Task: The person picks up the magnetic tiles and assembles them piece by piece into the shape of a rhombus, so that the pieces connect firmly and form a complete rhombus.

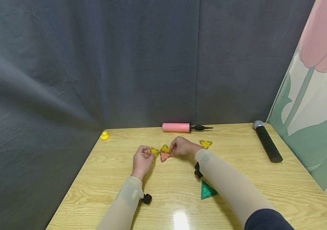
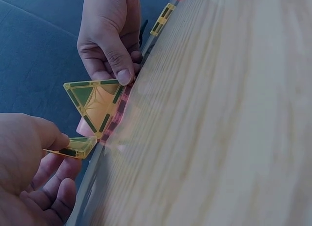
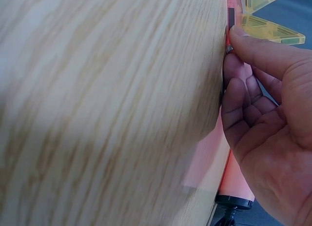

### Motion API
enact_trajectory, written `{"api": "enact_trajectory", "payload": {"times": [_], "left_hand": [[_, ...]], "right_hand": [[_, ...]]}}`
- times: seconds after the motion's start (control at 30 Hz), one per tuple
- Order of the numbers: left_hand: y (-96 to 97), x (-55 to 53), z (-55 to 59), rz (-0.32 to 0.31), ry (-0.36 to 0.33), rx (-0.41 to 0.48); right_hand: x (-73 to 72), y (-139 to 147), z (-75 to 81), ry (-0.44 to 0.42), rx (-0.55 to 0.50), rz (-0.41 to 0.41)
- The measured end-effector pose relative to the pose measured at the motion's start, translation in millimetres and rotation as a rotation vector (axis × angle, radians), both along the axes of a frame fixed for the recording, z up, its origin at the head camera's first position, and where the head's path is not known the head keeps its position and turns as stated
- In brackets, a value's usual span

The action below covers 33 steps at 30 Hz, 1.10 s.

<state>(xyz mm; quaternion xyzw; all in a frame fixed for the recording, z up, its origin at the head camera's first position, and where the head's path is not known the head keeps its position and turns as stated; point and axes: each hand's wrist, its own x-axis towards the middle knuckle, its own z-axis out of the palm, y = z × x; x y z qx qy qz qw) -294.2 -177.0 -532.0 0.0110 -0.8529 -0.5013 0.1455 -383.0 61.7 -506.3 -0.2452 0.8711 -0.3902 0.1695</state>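
Near the table's middle, a pink-red translucent triangular magnetic tile (image 1: 164, 157) lies flat. A yellow triangular tile (image 2: 94, 106) stands tilted up along its far edge. My left hand (image 1: 142, 163) pinches a second yellow triangular tile (image 2: 74, 148) between thumb and fingers, its corner close to the pink-red tile's left corner; whether they touch I cannot tell. My right hand (image 1: 182, 147) pinches the pink-red tile's right corner with thumb and finger, beside the upright yellow tile. Much of the pink-red tile is seen only edge-on in both wrist views.
Another yellow triangular tile (image 1: 206, 144) lies behind the right wrist. A green triangular tile (image 1: 207, 191) sits near the right forearm. Along the back are a yellow rubber duck (image 1: 104, 136) and a pink hand pump (image 1: 176, 127); a black microphone (image 1: 268, 143) lies at the right.
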Motion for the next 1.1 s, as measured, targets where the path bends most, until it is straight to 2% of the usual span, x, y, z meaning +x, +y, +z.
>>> {"api": "enact_trajectory", "payload": {"times": [0.77, 1.1], "left_hand": [[6.8, -0.8, -2.8, -0.017, -0.001, 0.015], [10.8, -0.6, -2.9, -0.049, 0.029, 0.0]], "right_hand": [[1.0, -2, 1.0, -0.009, -0.002, -0.003], [1.2, -2, 1.8, -0.006, 0.006, -0.008]]}}
